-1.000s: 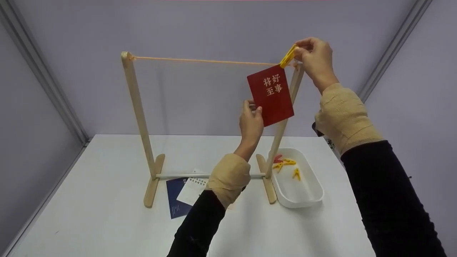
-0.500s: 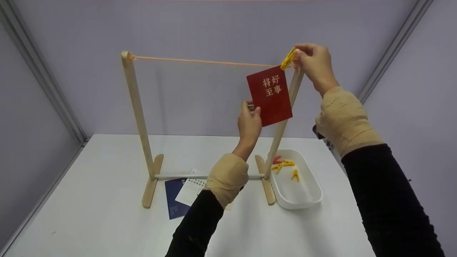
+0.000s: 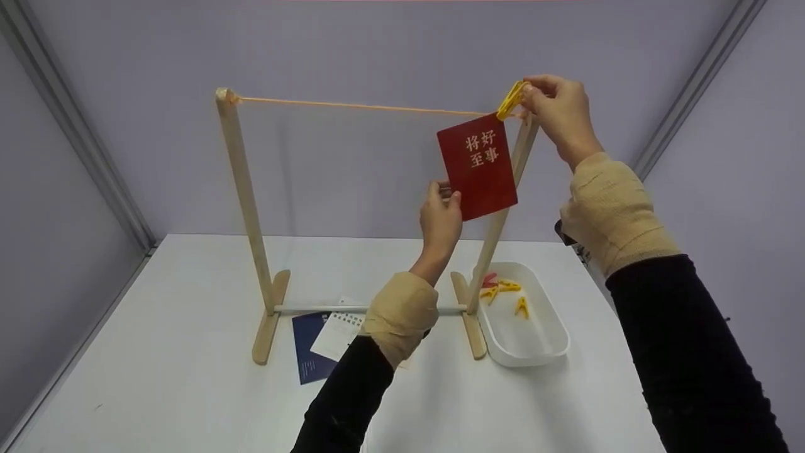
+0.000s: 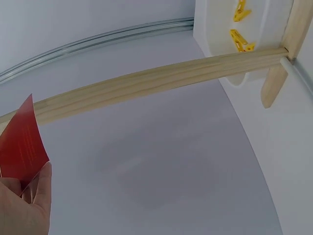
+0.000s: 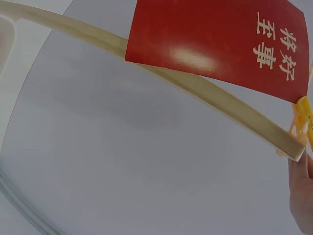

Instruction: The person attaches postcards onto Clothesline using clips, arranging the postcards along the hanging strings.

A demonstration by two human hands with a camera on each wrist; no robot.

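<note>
A red card [image 3: 481, 182] with white characters hangs tilted at the right end of an orange string [image 3: 352, 106]. My left hand [image 3: 441, 220] pinches its lower left edge between thumb and fingers; the left wrist view shows the same grip on the card [image 4: 22, 147]. With my right hand [image 3: 561, 116] I pinch a yellow clothespin [image 3: 510, 100], whose tip meets the card's upper right corner at the string. In the right wrist view the clothespin [image 5: 304, 115] sits at that corner, beside the post's top. Whether its tip encloses the string is hard to tell.
Wooden posts [image 3: 244, 201] on flat feet carry the string, joined low by a pale rod [image 3: 324, 309]. At right stands a white tray [image 3: 560, 333] with several yellow clothespins [image 3: 522, 307] and a red one [image 3: 490, 280]. A dark blue booklet [image 3: 308, 352] and a white card [image 3: 336, 335] lie on the table.
Both hands keep their grips on the card and the clothespin. My right hand has come down slightly since the first frame; otherwise only small shifts of the whole view show.
</note>
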